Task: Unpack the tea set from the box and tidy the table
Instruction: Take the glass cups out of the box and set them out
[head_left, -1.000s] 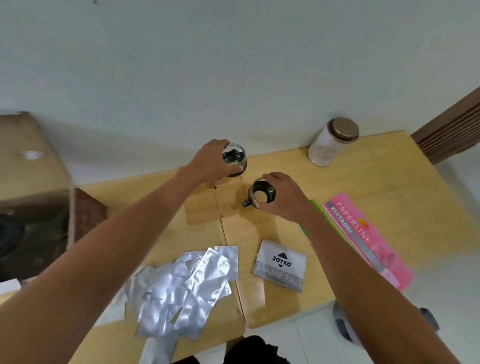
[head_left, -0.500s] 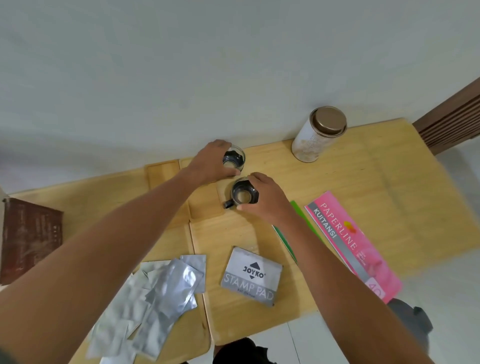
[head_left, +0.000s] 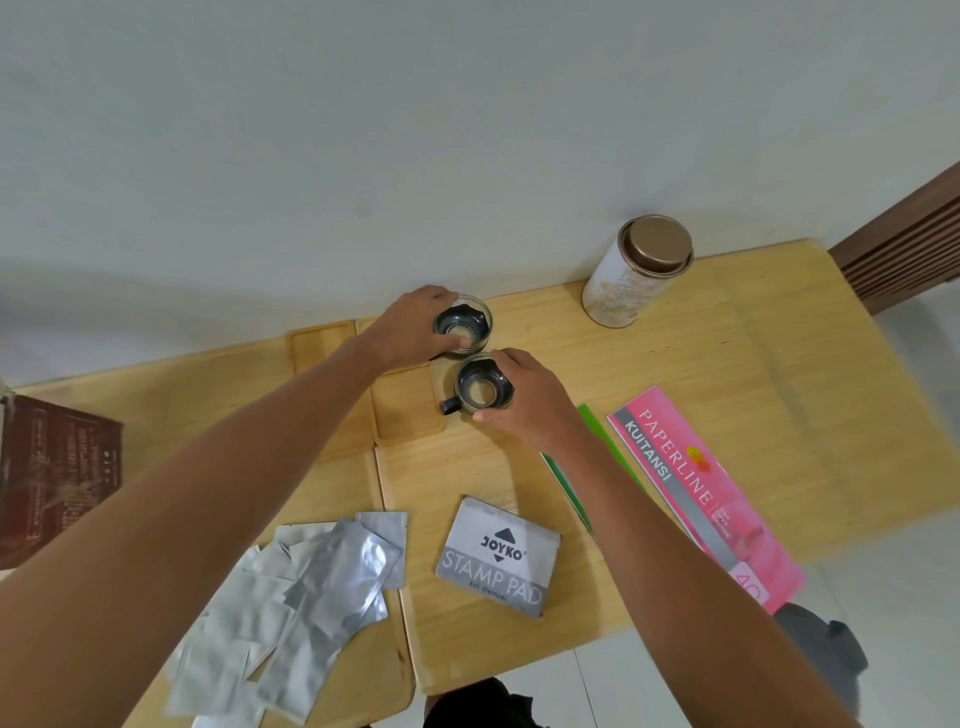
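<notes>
Left hand: the left hand (head_left: 410, 332) sits just above centre of the frame, fingers curled round the rim of the far cup (head_left: 464, 327), holding it from its left side.
Right hand: the right hand (head_left: 530, 397) is at centre frame, thumb and fingers wrapped round the near cup (head_left: 482, 389), gripping it from its right side.
Cups: two small dark cups with pale bottoms, standing upright, just beside each other; the near one shows a short handle pointing to the lower left. Whether either is fully set down or slightly lifted cannot be told.
Trays: small wooden trays (head_left: 405, 410) lie to the left of the cups on the table (head_left: 753, 364); the near cup's handle reaches the nearest tray's edge.
Box: a dark brown box (head_left: 57, 478) lies at the left edge of the frame, well apart from the cups. Its contents are not visible.
Wrappings: a heap of silver foil pouches (head_left: 306, 587) covers the lower left of the table.
Other items: a stamp pad tin (head_left: 498, 556), a pink receipt book (head_left: 701, 488), a green sheet (head_left: 597, 447) and a canister with a brown lid (head_left: 636, 270) lie on the right half.
Progress: judged partly done. Cups and trays are out of the box. Remaining, by appearance: placing the cups, clearing the pouches and ordering the loose stationery.
</notes>
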